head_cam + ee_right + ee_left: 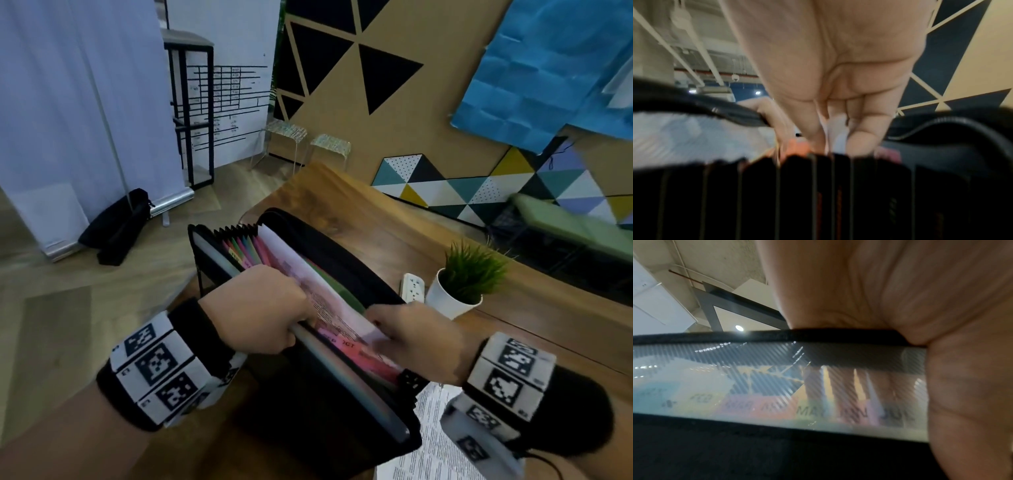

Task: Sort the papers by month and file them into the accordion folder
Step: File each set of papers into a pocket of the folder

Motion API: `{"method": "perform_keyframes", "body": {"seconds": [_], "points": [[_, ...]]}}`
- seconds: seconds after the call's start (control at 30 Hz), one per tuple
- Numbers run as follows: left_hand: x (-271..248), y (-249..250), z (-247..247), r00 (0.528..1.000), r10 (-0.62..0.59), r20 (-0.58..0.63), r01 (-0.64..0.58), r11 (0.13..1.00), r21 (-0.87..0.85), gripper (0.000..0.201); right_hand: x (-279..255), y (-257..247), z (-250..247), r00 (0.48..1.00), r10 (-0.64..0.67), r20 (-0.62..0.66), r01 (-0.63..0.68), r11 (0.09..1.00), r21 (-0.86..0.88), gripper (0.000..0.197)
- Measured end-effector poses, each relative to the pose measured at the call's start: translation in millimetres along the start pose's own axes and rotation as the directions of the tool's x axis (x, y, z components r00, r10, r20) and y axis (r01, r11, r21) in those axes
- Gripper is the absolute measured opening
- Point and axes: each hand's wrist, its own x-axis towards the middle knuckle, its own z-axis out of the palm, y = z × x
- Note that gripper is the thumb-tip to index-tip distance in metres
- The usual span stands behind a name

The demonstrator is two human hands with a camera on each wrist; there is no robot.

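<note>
Nearest to the person, printed papers (428, 442) lie flat on the bench (534, 329), partly under the right wrist; they seem not yet filed.

Just beyond them stands the accordion folder (329, 407), black outside and open at the top, with its pockets fanned out. The left hand (263, 308) grips the near front wall of the folder: the thumb is on the outside and the fingers (840, 386) are curled over the rim, as the left wrist view shows through the clear front panel. In that same view the month tabs (812, 411) are partly readable, with MAY and JUL among them.

The right hand (414, 342) is at the top of the pockets, and its fingers (861, 138) point down among the dividers. They appear to pinch the near corner of a white printed sheet (329, 291) that stands halfway in a pocket, beside pink tabs, but the exact grip is hidden.

So the step in hand is, I think, the filing of one sheet. Which month the pocket belongs to I cannot tell. The next move probably needs the left hand to keep the pockets apart while the right hand pushes the sheet fully down, without folding its lower edge.

Further back on the bench are a white power strip (413, 287) and a small plant in a white pot (452, 301).
</note>
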Motion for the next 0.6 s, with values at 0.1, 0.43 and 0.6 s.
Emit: {"method": "perform_keyframes", "body": {"seconds": [0.1,0.43,0.6], "points": [[0,0,1,1.0,-0.012,0.002,0.012,1.0,0.01,0.029,1,1,3,0.999,0.014,-0.046,-0.014,1.0,-0.019,0.014],[-3,3,0,1.0,-0.007,-0.002,0.007,1.0,0.022,0.032,8,-2,18,0.99,0.071,0.123,-0.062,0.996,-0.07,0.028],[-1,7,-2,0.999,-0.024,0.049,0.024,1.0,0.013,0.03,-4,2,1,0.996,0.01,0.088,-0.019,0.994,0.11,0.024]]}}
